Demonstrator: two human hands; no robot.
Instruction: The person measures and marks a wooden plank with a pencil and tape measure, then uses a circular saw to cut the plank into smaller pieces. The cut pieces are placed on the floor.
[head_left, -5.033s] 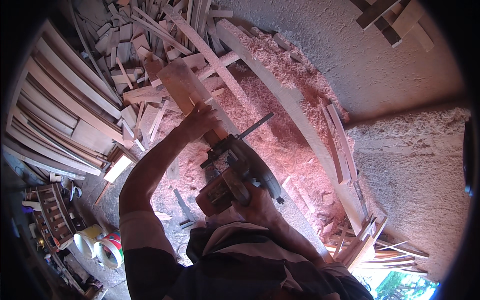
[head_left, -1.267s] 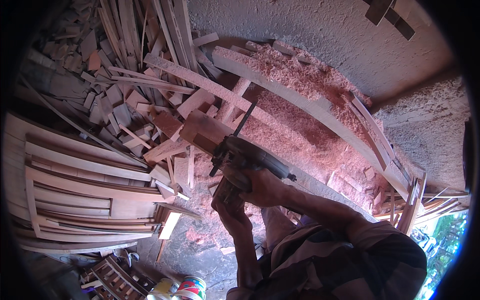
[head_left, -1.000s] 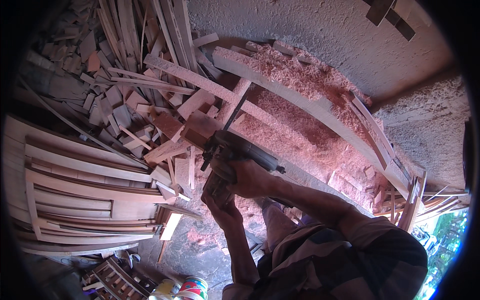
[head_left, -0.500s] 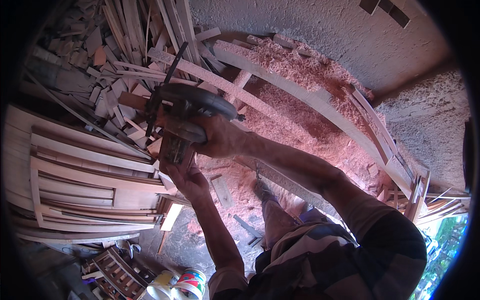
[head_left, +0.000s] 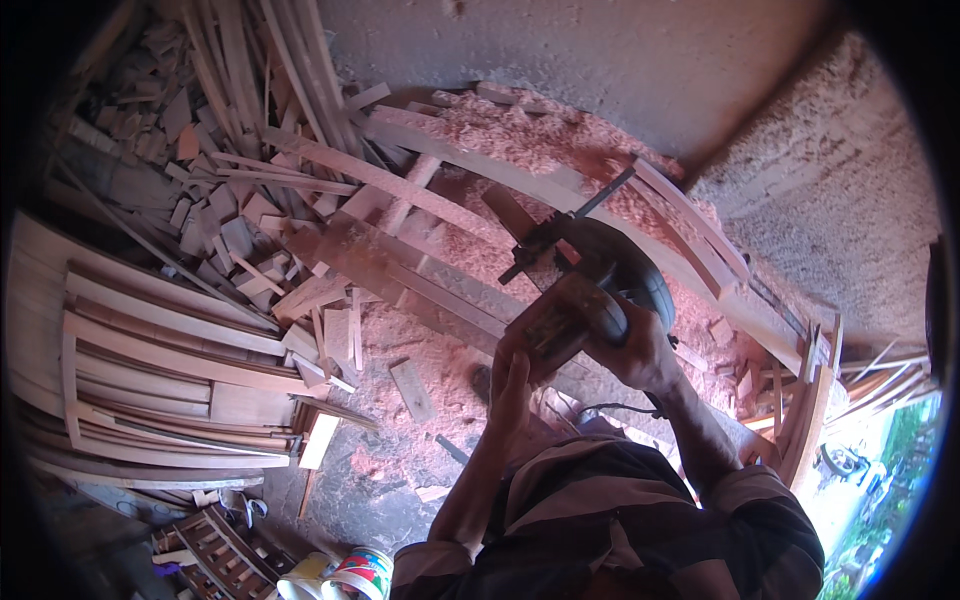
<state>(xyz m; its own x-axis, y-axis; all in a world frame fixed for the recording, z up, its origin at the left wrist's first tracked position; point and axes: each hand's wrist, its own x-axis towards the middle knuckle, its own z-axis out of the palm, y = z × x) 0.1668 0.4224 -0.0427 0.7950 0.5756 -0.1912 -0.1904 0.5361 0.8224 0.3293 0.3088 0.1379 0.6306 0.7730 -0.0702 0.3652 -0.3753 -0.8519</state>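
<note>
Both my hands hold up a dark handheld circular saw [head_left: 575, 310] above the beam bench, its rounded guard on the right side. A thin straight bar sticks out from its far side, and a flat brown piece juts out beyond that. My right hand [head_left: 640, 350] is wrapped round the handle, with some fingers hidden behind it. My left hand [head_left: 514, 378] supports the near left end of the body from below. A dark power cord [head_left: 620, 406] hangs by my right wrist.
Long wooden beams [head_left: 450, 205] lie among heaped pink shavings [head_left: 530, 125]. Offcuts [head_left: 200, 215] and upright boards [head_left: 295, 60] crowd the far left. Curved wooden frames [head_left: 180, 350] are stacked at left. Buckets [head_left: 358, 575] stand near the bottom, and plank ends [head_left: 805, 430] lean at right.
My hands have carried the saw from the left, over the offcuts, to the right and nearer my body. The beams it hid now show.
</note>
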